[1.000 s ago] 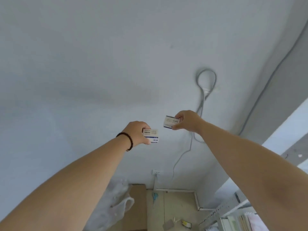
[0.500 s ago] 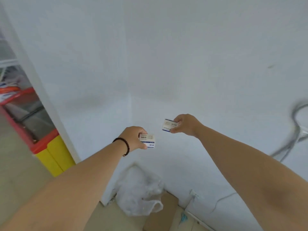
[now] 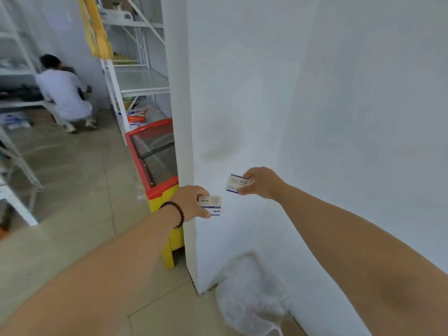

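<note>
While both arms stretch out in front of the white wall (image 3: pixel 315 117), the left hand (image 3: pixel 191 202), bead bracelet (image 3: pixel 178 212) on its wrist, pinches a small paper-clip box (image 3: pixel 210 205) by one end, held in mid-air. Right hand (image 3: pixel 260 182) grips a second box (image 3: pixel 238 183) a touch higher, near the first but apart. Red-and-yellow chest freezer (image 3: pixel 155 161) sits left of the wall, a plastic bag (image 3: pixel 249 294) on the floor below
</note>
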